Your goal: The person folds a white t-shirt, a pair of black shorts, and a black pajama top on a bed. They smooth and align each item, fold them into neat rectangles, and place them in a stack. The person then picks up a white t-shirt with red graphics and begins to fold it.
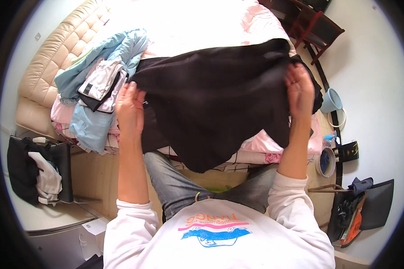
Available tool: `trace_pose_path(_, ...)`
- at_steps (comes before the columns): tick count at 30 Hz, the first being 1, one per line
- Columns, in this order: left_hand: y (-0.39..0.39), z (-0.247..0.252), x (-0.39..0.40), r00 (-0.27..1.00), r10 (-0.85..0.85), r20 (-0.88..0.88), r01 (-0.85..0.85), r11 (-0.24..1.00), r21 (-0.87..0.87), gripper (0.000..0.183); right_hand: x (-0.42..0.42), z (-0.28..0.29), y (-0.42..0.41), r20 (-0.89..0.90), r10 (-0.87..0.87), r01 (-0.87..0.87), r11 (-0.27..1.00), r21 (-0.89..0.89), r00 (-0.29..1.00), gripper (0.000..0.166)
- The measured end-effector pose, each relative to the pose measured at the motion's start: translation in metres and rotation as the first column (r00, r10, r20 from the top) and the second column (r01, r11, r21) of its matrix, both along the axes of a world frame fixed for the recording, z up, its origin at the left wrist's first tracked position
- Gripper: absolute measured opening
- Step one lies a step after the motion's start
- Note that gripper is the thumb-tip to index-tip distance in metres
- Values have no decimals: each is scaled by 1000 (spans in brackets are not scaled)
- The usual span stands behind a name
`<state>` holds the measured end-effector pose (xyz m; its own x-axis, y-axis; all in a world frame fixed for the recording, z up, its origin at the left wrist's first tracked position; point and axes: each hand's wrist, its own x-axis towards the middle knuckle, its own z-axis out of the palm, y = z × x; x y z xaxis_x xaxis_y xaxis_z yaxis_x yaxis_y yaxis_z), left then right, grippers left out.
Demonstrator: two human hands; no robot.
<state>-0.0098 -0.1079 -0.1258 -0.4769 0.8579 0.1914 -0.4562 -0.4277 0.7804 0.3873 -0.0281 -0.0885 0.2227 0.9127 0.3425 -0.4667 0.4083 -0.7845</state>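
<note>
A black cloth garment [219,90] is spread over the near side of the bed, its lower part hanging past the bed's edge in a rounded point. At the garment's left edge is my left hand [131,107], fingers extended and slightly apart, with nothing visibly gripped. My right hand [300,89] is at the opposite edge, fingers loosely bent and blurred; I see no cloth pinched in it. Whether either palm touches the fabric is unclear. More black fabric [149,129] lies partly under the garment beside my left wrist.
Folded white and black clothes [102,79] rest on light blue bedding [131,43] to the left, near the tufted headboard [60,47]. A chair [65,171] at left holds clothes. Along the right wall are a blue bucket [332,100], a basin [325,162] and a loaded chair [377,205].
</note>
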Motion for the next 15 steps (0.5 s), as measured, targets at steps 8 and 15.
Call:
trace_pose_path(8,-19,-133,22,995,-36,-90,-5,910,-414,27,14,-160,-65,284,-308,403,830,-386,908,5)
trace_pose_path(15,-78,-230,75,884,-220,-413,-110,760,-641,27,-9,-266,-138,747,-24,571,661,-486,664,36)
